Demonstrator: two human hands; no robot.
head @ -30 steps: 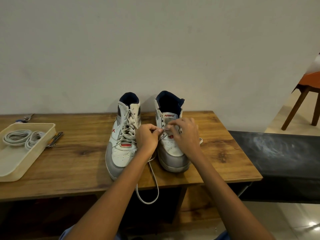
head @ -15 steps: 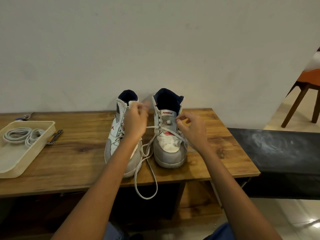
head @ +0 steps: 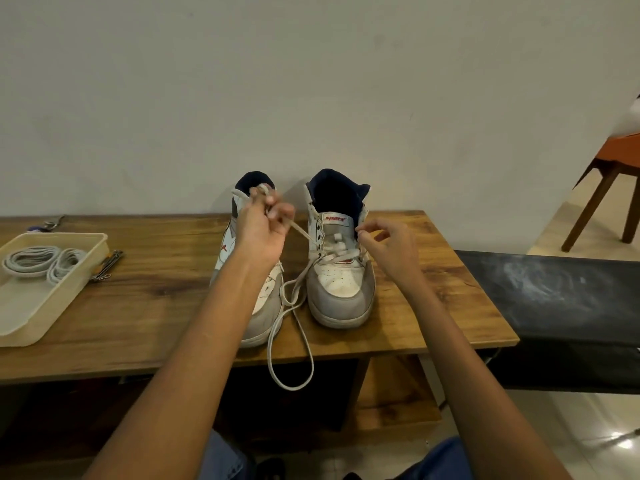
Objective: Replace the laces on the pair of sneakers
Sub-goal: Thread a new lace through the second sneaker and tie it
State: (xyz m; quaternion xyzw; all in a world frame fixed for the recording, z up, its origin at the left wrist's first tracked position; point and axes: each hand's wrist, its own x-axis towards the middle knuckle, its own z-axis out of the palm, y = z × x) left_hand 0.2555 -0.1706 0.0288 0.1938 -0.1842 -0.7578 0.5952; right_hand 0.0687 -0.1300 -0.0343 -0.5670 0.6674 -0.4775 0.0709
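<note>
Two white and grey high-top sneakers stand side by side on the wooden table (head: 138,306), toes toward me. My left hand (head: 263,230) is raised in front of the left sneaker (head: 224,249) and grips a white lace (head: 301,232). The lace runs taut to an upper left eyelet of the right sneaker (head: 341,289). Its slack loops between the shoes and hangs over the table's front edge. My right hand (head: 388,247) pinches the lace at the right sneaker's right eyelet row. My left arm hides much of the left sneaker.
A cream tray (head: 20,317) at the table's left holds coiled grey laces (head: 34,261). A small metal tool (head: 107,265) lies beside it. A black bench (head: 554,306) adjoins the table on the right, and a wooden chair (head: 606,181) stands behind it. A wall is close behind the shoes.
My left hand rose from the right sneaker's tongue up and to the left, drawing the lace out through an eyelet. My right hand shifted to the shoe's right side.
</note>
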